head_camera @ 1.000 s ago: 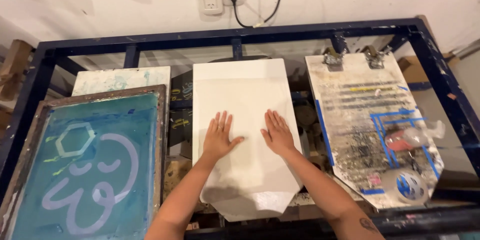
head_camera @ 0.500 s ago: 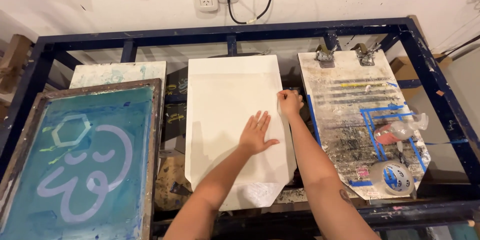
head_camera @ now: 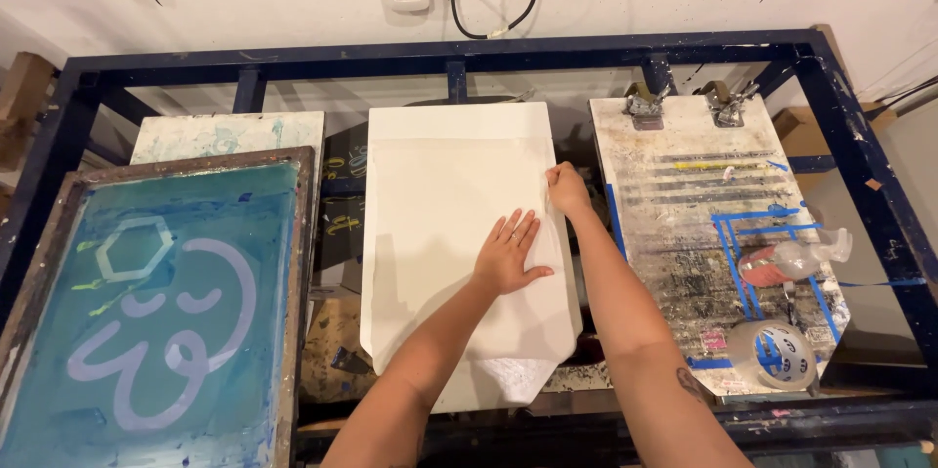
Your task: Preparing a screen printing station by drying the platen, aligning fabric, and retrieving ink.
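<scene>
A white fabric piece [head_camera: 445,234] lies spread over the middle pallet board [head_camera: 459,121] of the blue steel press frame [head_camera: 440,50], its lower edge hanging a little past the board's pointed front. The left hand [head_camera: 508,255] rests flat on it, fingers spread wide, holding nothing. The right hand [head_camera: 567,190] sits at the cloth's right edge, fingers curled; it seems to pinch the hem, though the view is too poor to be sure.

The cloth looks light, soft and limp, likely to wrinkle or drag rather than slide as one stiff sheet; it would be best taken by an edge or corner while a flat palm steadies the middle.

To the left, a framed printing screen [head_camera: 156,312] with a teal coating and a pale face-like design lies over another board. On the right, a paint-stained board [head_camera: 703,234] carries blue tape marks, a roll of clear tape [head_camera: 777,353] and a crumpled clear plastic bag [head_camera: 791,258] holding something pinkish. No other container shows.
</scene>
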